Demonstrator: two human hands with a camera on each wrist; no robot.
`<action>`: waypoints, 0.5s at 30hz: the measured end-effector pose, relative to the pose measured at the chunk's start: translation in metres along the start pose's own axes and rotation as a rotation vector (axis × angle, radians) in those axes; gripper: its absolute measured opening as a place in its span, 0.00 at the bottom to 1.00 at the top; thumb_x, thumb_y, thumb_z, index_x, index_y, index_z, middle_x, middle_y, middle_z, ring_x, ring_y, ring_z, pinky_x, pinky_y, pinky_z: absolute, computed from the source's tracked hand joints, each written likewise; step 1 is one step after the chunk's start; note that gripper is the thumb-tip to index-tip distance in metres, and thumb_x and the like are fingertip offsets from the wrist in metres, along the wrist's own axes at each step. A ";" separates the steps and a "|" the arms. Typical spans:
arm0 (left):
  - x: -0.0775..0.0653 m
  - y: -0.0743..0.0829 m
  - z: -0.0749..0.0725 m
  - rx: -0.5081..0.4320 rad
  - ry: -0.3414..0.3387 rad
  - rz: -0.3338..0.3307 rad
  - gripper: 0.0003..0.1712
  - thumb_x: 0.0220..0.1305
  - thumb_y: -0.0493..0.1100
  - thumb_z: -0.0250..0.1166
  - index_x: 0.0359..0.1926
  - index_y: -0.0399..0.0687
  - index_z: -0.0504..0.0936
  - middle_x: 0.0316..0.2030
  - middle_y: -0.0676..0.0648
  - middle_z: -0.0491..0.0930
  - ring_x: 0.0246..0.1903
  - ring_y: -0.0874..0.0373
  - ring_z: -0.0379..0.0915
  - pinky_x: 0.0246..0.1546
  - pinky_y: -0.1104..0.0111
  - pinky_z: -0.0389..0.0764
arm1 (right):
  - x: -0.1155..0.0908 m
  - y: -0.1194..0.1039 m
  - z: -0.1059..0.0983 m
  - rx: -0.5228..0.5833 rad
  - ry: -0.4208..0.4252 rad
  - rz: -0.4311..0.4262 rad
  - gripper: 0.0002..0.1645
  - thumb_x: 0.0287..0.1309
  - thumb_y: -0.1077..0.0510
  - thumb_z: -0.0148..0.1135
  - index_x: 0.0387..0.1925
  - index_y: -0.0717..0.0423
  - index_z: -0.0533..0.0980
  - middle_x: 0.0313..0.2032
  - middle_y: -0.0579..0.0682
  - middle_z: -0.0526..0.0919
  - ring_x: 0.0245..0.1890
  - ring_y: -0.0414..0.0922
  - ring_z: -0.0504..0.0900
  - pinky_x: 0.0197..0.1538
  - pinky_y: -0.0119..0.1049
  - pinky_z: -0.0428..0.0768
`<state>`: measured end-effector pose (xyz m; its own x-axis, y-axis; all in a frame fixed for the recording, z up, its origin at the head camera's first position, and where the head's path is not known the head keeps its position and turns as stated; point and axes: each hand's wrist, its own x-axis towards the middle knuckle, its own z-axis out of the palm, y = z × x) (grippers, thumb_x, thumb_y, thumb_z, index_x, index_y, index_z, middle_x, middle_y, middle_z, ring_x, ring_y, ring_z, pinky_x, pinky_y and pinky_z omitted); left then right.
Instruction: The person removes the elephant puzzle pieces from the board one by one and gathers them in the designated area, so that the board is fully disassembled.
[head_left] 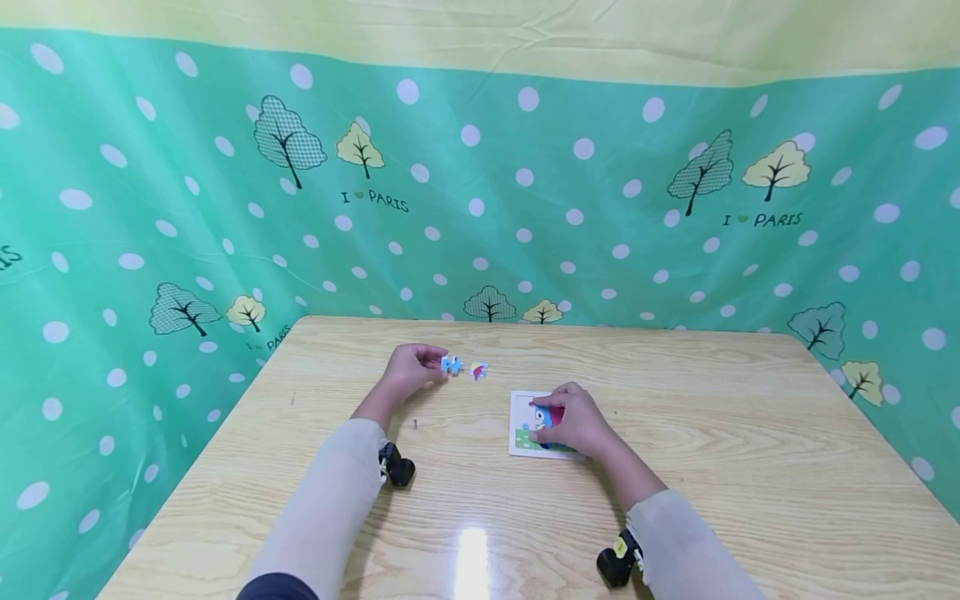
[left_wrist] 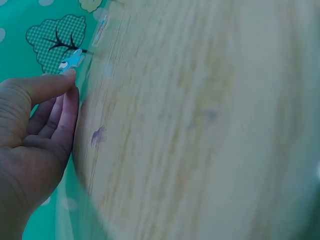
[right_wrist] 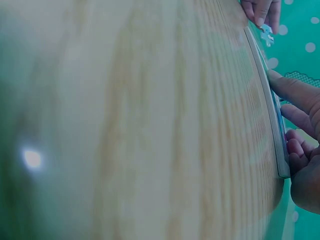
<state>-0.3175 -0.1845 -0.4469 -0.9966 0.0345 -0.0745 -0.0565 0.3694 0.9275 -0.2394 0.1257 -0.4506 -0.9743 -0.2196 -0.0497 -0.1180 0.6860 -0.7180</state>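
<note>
Toward the back of the table, my left hand (head_left: 408,369) pinches a light-blue jigsaw piece (head_left: 452,365) between thumb and fingertips. The same jigsaw piece (left_wrist: 73,61) sticks out past the thumb in the left wrist view. Just to its right lies a loose jigsaw piece (head_left: 478,370) with white, red and yellow on it. My right hand (head_left: 581,421) rests on a white-framed jigsaw puzzle (head_left: 513,427), thumb and index finger spread apart over its picture. A blue figure and green ground show between them; the hand hides the right side. The right wrist view catches the puzzle frame (right_wrist: 272,107) edge-on.
The light wood table (head_left: 750,433) reaches back to a green dotted curtain (head_left: 480,208). Small purplish marks (head_left: 415,424) dot its surface near the left forearm. Black wrist cameras (head_left: 617,567) sit on both sleeves.
</note>
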 end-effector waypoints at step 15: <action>0.003 -0.006 0.000 0.166 -0.034 0.027 0.21 0.61 0.31 0.74 0.56 0.36 0.85 0.44 0.42 0.84 0.44 0.52 0.79 0.46 0.66 0.82 | -0.001 -0.001 -0.001 0.017 -0.004 0.002 0.37 0.46 0.55 0.85 0.60 0.57 0.83 0.55 0.57 0.73 0.54 0.56 0.72 0.60 0.52 0.76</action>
<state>-0.3197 -0.1866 -0.4526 -0.9949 0.0763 -0.0654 -0.0166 0.5166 0.8561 -0.2390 0.1260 -0.4491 -0.9739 -0.2206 -0.0537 -0.1125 0.6744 -0.7297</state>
